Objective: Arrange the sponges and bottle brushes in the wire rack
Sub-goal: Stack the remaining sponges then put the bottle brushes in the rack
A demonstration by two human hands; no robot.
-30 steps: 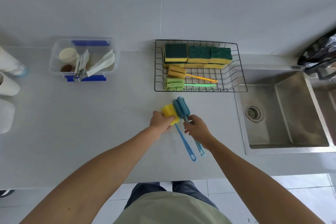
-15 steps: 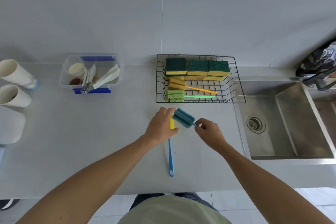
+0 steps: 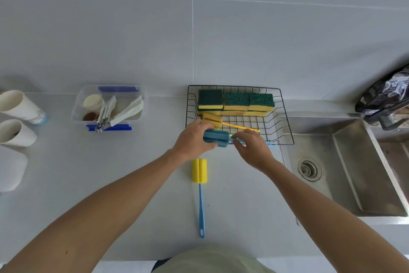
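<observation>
Two-handed placement of a bottle brush at the front edge of the wire rack (image 3: 285, 115). The left hand (image 3: 194, 140) wraps its fingers around the foam head of the blue-headed brush (image 3: 215, 137), while the right hand (image 3: 252, 147) pinches the light blue handle just behind the head; the handle's end pokes out to the right of that hand, near the rack's front corner. Holding both ends keeps the brush level and lying left to right, probably so that it can settle parallel to the brushes already in the rack. Of these, the orange-handled brush (image 3: 239, 126) lies across the rack floor, and a sliver of green beneath the hands suggests a further brush, mostly hidden. Three green-and-yellow sponges (image 3: 235, 102) stand in a row along the back wall, leaving the front strip free. A yellow-headed brush (image 3: 199, 171) with a blue handle lies on the counter (image 3: 66, 173), near the person and well apart from the rack, not yet stowed. The rack's front rim and the brushes inside are the likely obstructions. At left stand a clear plastic box (image 3: 108, 104) and two paper cups (image 3: 17, 117); at right, the sink (image 3: 345, 168).
</observation>
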